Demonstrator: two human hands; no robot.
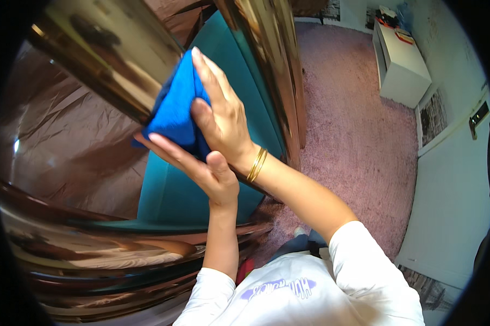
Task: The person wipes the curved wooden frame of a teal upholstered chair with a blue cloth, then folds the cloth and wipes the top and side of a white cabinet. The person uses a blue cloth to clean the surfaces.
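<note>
A bright blue cloth (pixel 174 108) is held against the lower part of a wide, glossy gold metal tube (pixel 109 49). My right hand (pixel 218 108), with gold bangles at the wrist, grips the cloth from the right, fingers together and pointing up along it. My left hand (pixel 193 168) holds the cloth from below, its straight fingers pressed together along the lower edge. Part of the tube is hidden behind cloth and hands. Behind them lies a teal panel (pixel 174 193), framed by more glossy gold and copper rails (pixel 66 250).
Crinkled brown sheeting (pixel 66 130) lies at the left. A pink carpet (pixel 343 152) runs along the right. A white low cabinet (pixel 400 62) with assorted items on top stands at the back right, near a white door (pixel 446 212) with a dark handle.
</note>
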